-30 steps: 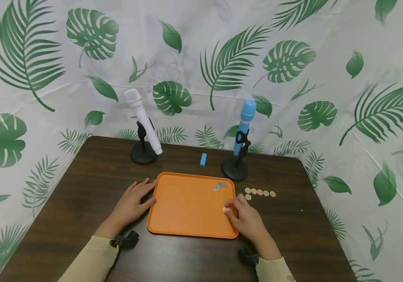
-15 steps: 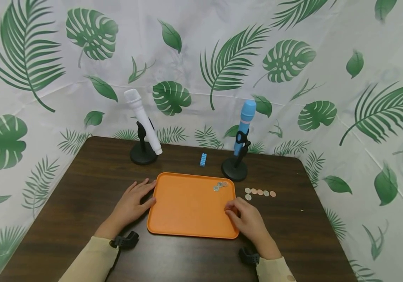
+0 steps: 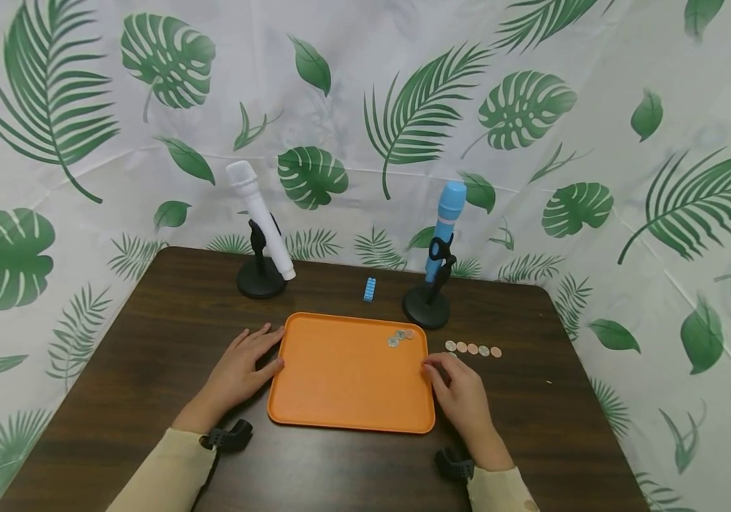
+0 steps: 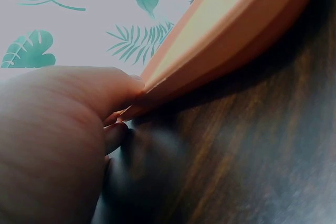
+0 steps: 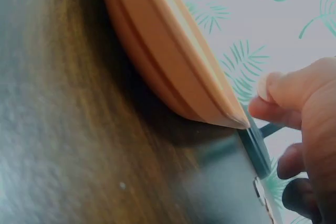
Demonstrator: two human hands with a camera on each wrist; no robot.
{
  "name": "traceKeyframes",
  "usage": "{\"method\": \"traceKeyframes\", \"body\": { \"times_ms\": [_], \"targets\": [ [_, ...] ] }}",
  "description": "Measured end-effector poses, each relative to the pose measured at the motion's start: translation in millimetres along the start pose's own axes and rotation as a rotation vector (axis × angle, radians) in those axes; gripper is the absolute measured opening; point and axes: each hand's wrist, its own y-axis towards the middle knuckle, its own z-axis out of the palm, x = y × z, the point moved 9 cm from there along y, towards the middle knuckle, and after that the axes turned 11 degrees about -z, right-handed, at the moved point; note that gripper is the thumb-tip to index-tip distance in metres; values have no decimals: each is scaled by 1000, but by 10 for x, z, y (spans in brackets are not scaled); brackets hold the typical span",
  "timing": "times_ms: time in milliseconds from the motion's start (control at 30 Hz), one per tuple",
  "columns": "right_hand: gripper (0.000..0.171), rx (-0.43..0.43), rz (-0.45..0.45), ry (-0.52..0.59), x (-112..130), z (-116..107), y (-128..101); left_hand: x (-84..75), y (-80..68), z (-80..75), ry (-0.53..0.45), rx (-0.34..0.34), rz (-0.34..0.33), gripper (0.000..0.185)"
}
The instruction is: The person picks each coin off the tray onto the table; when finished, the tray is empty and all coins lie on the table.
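Two hands lay at the orange tray (image 3: 346, 377), which sat on the dark wooden surface (image 3: 148, 334) toward its near edge. Your left hand (image 3: 240, 370) rested flat on the surface against the tray's left rim, fingers (image 3: 267, 333) straight and released, the thumb touching the rim; the left wrist view showed that contact plainly. Your right hand (image 3: 461, 391) lay just off the tray's right rim, its fingers curled toward a coin on the surface beside the rim; whether they pinched it could not be told, since the hand hid most of it. The right wrist view showed the thumb (image 5: 278, 90) near the tray's corner and the other fingers bent.

Three coins (image 3: 399, 336) sat clustered in the tray's far right corner. A short row of coins (image 3: 473, 349) lay on the surface just right of that corner, near your right fingertips. Toward the surface's far edge stood a white microphone (image 3: 258, 217) on a black stand, left, and a blue microphone (image 3: 444, 227) on its stand, right, with a small blue block (image 3: 369, 289) between them.
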Motion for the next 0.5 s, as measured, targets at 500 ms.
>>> {"method": "traceKeyframes", "body": {
  "times_ms": [500],
  "targets": [
    [9, -318, 302, -160, -456, -423, -151, 16, 16, 9, 7, 5, -8, 71]
  ]
}}
